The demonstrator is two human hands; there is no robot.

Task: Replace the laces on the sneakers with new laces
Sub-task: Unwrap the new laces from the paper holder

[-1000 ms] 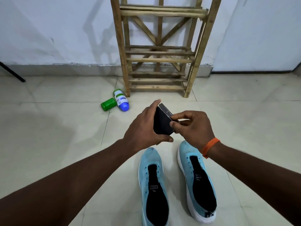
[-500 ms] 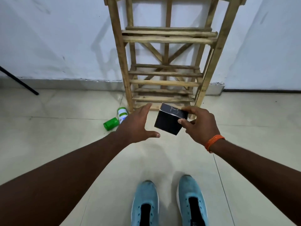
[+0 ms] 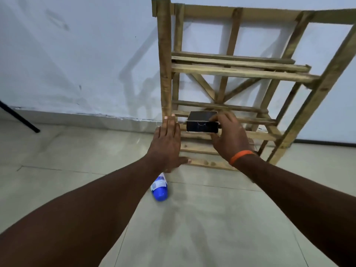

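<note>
One black box [image 3: 202, 124] gripped by right hand [image 3: 230, 135], left hand [image 3: 166, 143] flat, empty, one wooden rack [image 3: 164, 64], one bottle [image 3: 159, 189]

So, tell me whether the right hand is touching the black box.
Touching. The head view shows the right hand pinching the black box at its right end, fingers above and thumb below, by the wooden rack.
</note>
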